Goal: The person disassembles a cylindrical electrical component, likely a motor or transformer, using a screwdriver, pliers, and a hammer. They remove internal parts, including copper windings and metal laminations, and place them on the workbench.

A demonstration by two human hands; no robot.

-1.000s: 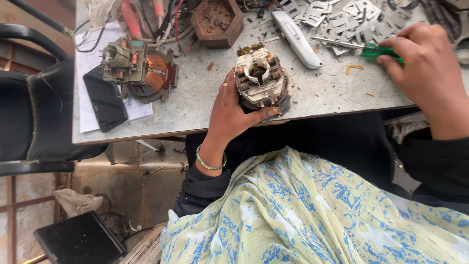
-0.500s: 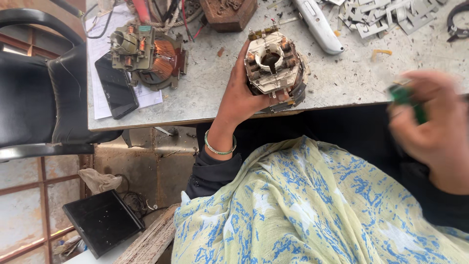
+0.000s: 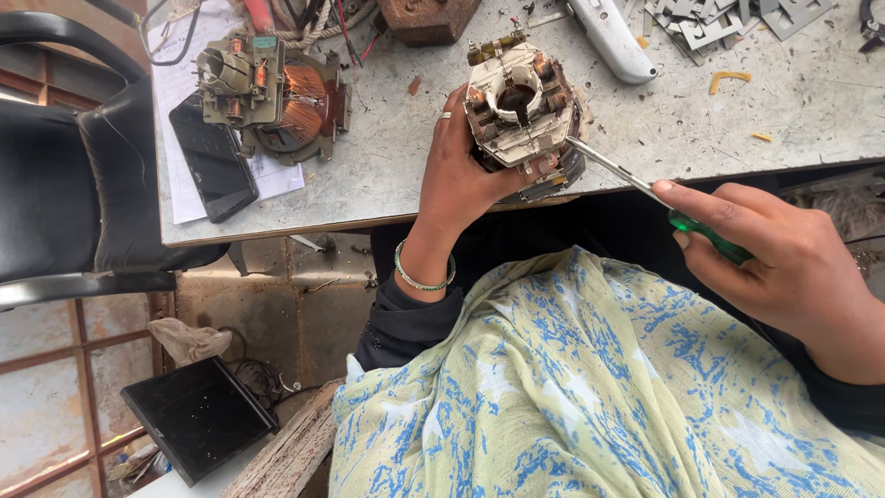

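Grey and scuffed, our workbench (image 3: pixel 396 175) carries the motor core (image 3: pixel 522 115) at its near edge, where our left hand (image 3: pixel 461 180) wraps it from below, wrist bent up from the lap. Our right hand (image 3: pixel 784 263) hangs off the bench beside the core, fingers closed on a green-handled screwdriver (image 3: pixel 645 189) whose tip touches the core's lower side. Beyond the core lie scattered metal plates (image 3: pixel 728 23), and well to its far side a second copper-wound motor (image 3: pixel 277 97) sits beside a dark phone (image 3: pixel 217 161).

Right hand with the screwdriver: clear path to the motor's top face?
Probably yes. The right hand already has the screwdriver tip at the motor assembly; the left hand grips only its side.
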